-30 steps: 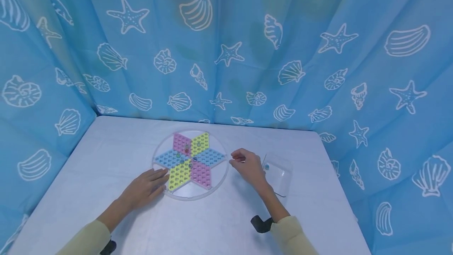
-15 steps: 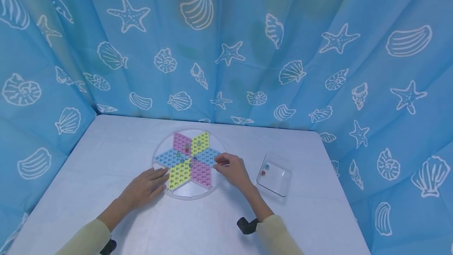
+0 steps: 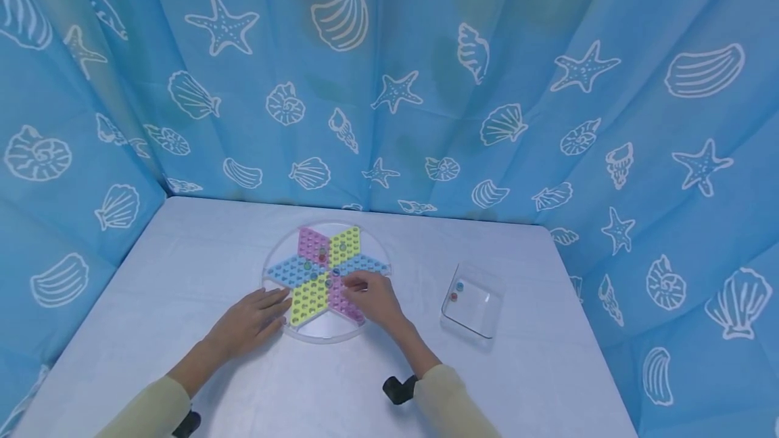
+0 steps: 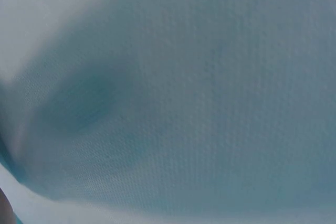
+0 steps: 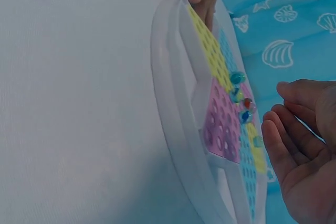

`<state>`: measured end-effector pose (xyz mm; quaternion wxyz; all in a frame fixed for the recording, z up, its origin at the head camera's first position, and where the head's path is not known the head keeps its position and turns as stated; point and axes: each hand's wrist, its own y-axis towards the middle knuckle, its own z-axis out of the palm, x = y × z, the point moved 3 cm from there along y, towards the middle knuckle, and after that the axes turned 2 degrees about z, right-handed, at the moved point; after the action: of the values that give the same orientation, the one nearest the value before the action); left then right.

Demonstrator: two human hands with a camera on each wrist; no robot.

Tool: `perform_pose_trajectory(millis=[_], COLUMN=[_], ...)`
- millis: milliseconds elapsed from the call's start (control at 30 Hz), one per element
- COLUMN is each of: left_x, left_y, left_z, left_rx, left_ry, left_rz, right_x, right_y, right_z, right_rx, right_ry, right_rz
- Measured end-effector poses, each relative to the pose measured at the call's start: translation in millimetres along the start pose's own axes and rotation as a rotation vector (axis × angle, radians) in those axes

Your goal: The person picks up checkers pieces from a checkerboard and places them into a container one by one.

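Right wrist view alone shows right hand (image 5: 302,145) grip curled, empty, over board (image 5: 220,124).

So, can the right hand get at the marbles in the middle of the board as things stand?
Probably yes: the right hand hovers over the board beside the marbles, nothing between; the left hand only touches the near rim.

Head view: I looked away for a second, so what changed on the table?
The right hand moved left from beside the clear tray to above the checkers board, near the marbles; a grasp isn't visible. The left hand stayed resting at the board's edge; board and tray didn't move.
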<state>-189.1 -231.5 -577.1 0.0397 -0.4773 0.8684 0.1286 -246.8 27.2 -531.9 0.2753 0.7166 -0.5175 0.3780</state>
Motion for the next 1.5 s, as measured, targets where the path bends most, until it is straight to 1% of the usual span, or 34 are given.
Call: perform_pose_trajectory(millis=[67, 200, 300, 400, 533, 700, 1067, 1267, 1500], left_x=[0.5, 0.3, 0.0, 0.3, 0.3, 0.7, 4.4, 4.4, 5.8], left_y=[-0.2, -0.9, -1.8, -1.8, -1.2, -0.8, -0.8, -1.6, -2.2], left_z=[0.3, -0.8, -2.9, -3.7, -3.7, -2.8, 2.6, 1.4, 3.0], left_rx=[-0.014, -0.047, -0.063, -0.058, -0.038, -0.026, -0.046, -0.060, -0.057], left_ry=[0.000, 0.003, -0.001, -0.005, -0.004, 0.001, 0.004, -0.001, 0.001], left_rz=[0.012, 0.039, 0.047, 0.045, 0.043, 0.034, 0.052, 0.063, 0.053], right_x=[-0.8, -3.3, -3.3, -3.9, -7.3, -9.7, -13.0, -13.3, -8.9], right_y=[2.0, 5.8, 9.0, 11.7, 14.3, 16.6, 20.6, 22.1, 23.3], right_z=[4.0, 11.9, 17.4, 23.0, 30.3, 34.8, 39.3, 41.8, 44.0], right_rx=[-0.005, -0.020, -0.031, -0.040, -0.028, -0.029, -0.061, -0.098, -0.139], right_ry=[0.011, 0.015, 0.003, -0.006, -0.017, -0.023, -0.069, -0.118, -0.194], right_rz=[-0.012, -0.009, 0.008, 0.017, 0.049, 0.062, 0.032, 0.012, 0.008])
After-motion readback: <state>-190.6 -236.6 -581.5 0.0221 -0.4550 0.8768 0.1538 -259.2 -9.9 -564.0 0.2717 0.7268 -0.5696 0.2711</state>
